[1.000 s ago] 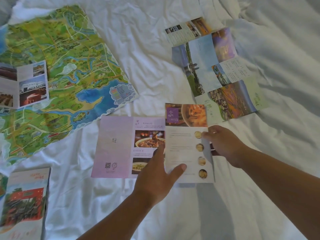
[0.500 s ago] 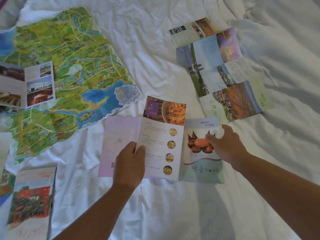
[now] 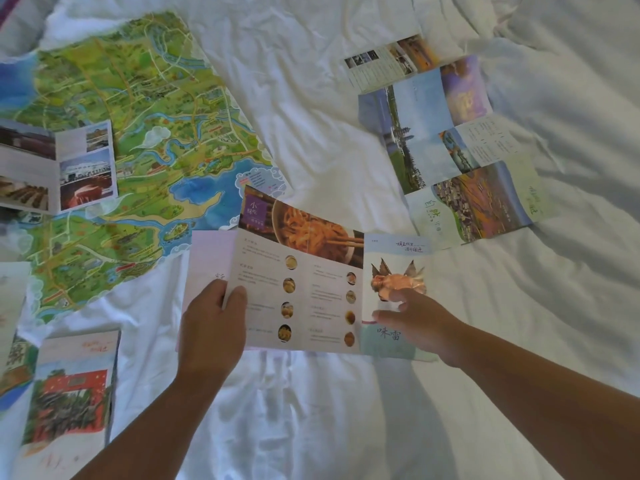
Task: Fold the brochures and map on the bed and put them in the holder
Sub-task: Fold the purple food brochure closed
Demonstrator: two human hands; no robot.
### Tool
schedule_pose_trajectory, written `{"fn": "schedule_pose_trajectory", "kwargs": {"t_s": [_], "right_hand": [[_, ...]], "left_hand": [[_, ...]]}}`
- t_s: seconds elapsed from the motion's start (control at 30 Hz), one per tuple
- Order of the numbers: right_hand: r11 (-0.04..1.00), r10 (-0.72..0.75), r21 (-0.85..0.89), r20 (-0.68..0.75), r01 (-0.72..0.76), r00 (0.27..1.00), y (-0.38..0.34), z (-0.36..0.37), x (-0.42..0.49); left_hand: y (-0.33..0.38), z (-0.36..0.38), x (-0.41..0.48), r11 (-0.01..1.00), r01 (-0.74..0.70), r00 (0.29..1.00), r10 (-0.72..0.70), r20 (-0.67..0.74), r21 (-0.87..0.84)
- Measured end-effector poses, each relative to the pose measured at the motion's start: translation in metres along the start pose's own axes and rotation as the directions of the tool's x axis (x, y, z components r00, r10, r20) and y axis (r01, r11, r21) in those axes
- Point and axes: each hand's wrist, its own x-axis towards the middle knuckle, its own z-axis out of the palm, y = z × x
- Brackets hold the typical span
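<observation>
Your left hand (image 3: 211, 327) is low in the middle of the frame. Its thumb lies on top of the left edge of the food brochure (image 3: 304, 289) and its fingers are tucked behind, so it pinches the white menu flap. That flap slants up off the pale purple panel beneath it.

Your right hand (image 3: 419, 323) is just right of centre. It is open, with the fingers stretched out and resting on the brochure's rightmost panel, the one with the crab picture. The fingertips there are blurred.

The food brochure lies spread between your two hands on the white bed sheet (image 3: 311, 98), in the lower middle of the frame. Its upper left corner reaches over the blue corner of the map (image 3: 138, 150).

The map is unfolded across the upper left. A small open brochure (image 3: 59, 168) lies on top of it at the left edge. A folded brochure with a red building (image 3: 69, 393) lies at the lower left, well apart from your left hand. A long scenic brochure (image 3: 450, 150) is unfolded in the upper right, and its lower end comes near the top of the crab panel.
</observation>
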Motion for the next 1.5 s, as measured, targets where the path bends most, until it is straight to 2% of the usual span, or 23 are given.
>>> {"fn": "schedule_pose_trajectory", "kwargs": {"t_s": [0.07, 0.17, 0.3, 0.4, 0.47, 0.5, 0.57, 0.63, 0.7, 0.8, 0.9, 1.03, 1.33, 1.5], "right_hand": [[1.0, -0.014, -0.007, 0.012, 0.014, 1.0, -0.005, 0.004, -0.003], [0.993, -0.116, -0.013, 0.02, 0.116, 0.993, -0.023, 0.008, -0.008], [0.974, -0.199, 0.112, -0.014, 0.199, 0.98, -0.057, 0.014, -0.025], [0.931, -0.287, 0.258, 0.082, 0.258, 0.954, -0.082, 0.021, -0.043], [0.92, -0.311, 0.293, 0.137, 0.261, 0.941, -0.095, 0.027, -0.052], [0.924, -0.31, 0.273, 0.121, 0.269, 0.943, -0.098, 0.031, -0.054], [0.944, -0.317, 0.107, 0.026, 0.313, 0.948, -0.1, 0.035, -0.05], [0.945, -0.321, -0.086, -0.048, 0.316, 0.946, -0.095, 0.035, -0.041], [0.945, -0.298, -0.168, -0.086, 0.281, 0.951, -0.087, 0.034, -0.032], [0.973, -0.207, -0.138, -0.144, 0.187, 0.968, -0.072, 0.032, -0.016], [0.984, -0.128, -0.148, -0.198, 0.099, 0.972, -0.058, 0.027, -0.005], [0.974, -0.161, -0.189, -0.192, 0.125, 0.968, -0.046, 0.029, 0.0], [0.954, -0.235, -0.236, -0.214, 0.183, 0.948, -0.036, 0.039, 0.004], [0.938, -0.207, -0.316, -0.175, 0.144, 0.963, -0.036, 0.042, 0.006]], "left_hand": [[0.002, -0.004, -0.001, 0.999, -0.029, 1.0, 0.029, -0.002, 0.017], [0.007, -0.004, -0.007, 0.996, -0.084, 0.996, 0.084, 0.027, -0.005], [0.019, 0.005, -0.025, 0.981, -0.191, 0.976, 0.189, 0.108, 0.014], [0.026, 0.017, -0.04, 0.95, -0.311, 0.938, 0.301, 0.172, 0.035], [0.03, 0.025, -0.048, 0.921, -0.385, 0.909, 0.367, 0.197, 0.056], [0.031, 0.028, -0.052, 0.913, -0.404, 0.898, 0.386, 0.211, 0.049], [0.03, 0.031, -0.058, 0.908, -0.42, 0.878, 0.404, 0.257, 0.006], [0.025, 0.032, -0.062, 0.908, -0.418, 0.859, 0.397, 0.323, -0.003], [0.015, 0.029, -0.06, 0.919, -0.394, 0.856, 0.361, 0.369, 0.015], [-0.003, 0.019, -0.044, 0.947, -0.315, 0.891, 0.273, 0.362, 0.06], [-0.023, 0.006, -0.025, 0.963, -0.243, 0.934, 0.2, 0.298, 0.117], [-0.04, -0.002, -0.009, 0.961, -0.205, 0.949, 0.148, 0.279, 0.188], [-0.047, 0.0, -0.005, 0.966, -0.196, 0.947, 0.142, 0.289, 0.169], [-0.052, -0.002, -0.002, 0.966, -0.197, 0.953, 0.148, 0.265, 0.169]]}}
